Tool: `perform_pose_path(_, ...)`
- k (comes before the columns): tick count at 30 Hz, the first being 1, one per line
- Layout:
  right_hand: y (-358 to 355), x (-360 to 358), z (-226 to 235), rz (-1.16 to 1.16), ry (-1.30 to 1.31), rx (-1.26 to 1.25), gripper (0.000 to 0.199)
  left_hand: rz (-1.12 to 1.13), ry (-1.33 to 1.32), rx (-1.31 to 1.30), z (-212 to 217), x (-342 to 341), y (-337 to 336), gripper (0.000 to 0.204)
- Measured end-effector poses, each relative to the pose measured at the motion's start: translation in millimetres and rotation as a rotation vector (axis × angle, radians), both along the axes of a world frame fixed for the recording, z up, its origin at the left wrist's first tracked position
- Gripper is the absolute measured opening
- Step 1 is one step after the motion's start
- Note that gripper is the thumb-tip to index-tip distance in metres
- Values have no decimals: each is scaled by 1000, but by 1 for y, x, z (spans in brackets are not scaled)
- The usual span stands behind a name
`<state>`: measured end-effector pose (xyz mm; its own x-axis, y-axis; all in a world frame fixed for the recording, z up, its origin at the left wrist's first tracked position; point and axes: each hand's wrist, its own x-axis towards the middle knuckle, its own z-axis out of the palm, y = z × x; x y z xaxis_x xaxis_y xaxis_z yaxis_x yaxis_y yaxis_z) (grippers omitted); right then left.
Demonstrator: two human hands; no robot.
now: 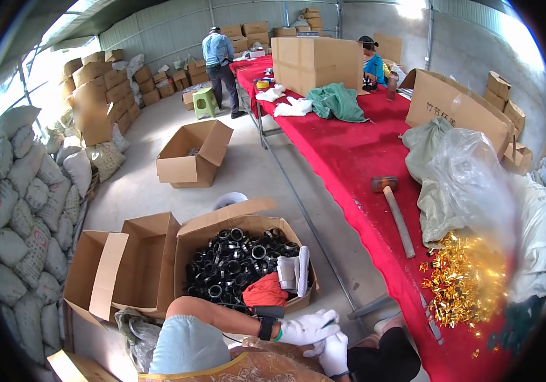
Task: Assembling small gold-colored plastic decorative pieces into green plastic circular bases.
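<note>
My left hand [311,327], right hand [333,355] touching; finger closure: cannot tell. White fabric gloves [297,330]: likely light, soft; grasp cuffs. Wooden-handled hammer [397,216]: 1 o'clock.

The left hand [311,327] and the right hand [332,354], both in white gloves, met just beside the left edge of the red-covered table [365,153], near its near end (whether they pinched anything was hard to tell). Beyond them, alongside that edge, an open carton [228,218] held black rings [231,264], with an orange-red cloth [266,291] on top. Toward the table's near end lay a mallet [397,219] and, nearer still, loose gold pieces [464,277]. A large carton [308,67] stood toward the far end.
</note>
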<state>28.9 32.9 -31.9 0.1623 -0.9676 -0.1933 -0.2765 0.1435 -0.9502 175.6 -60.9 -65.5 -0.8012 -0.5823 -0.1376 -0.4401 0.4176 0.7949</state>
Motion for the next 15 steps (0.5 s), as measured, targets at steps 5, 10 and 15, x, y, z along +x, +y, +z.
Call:
perform_pose_path(5,10,6,-6,-375,507,-347,31,378,244,1148,22,-12,-6,46)
perform_pose_path(10,8,5,-10,-312,461,-398,28,383,291,1291,26,-11,6,50)
perform_pose_path(15,8,-4,-17,-424,-679,253,20,319,282,913,48,-14,20,43)
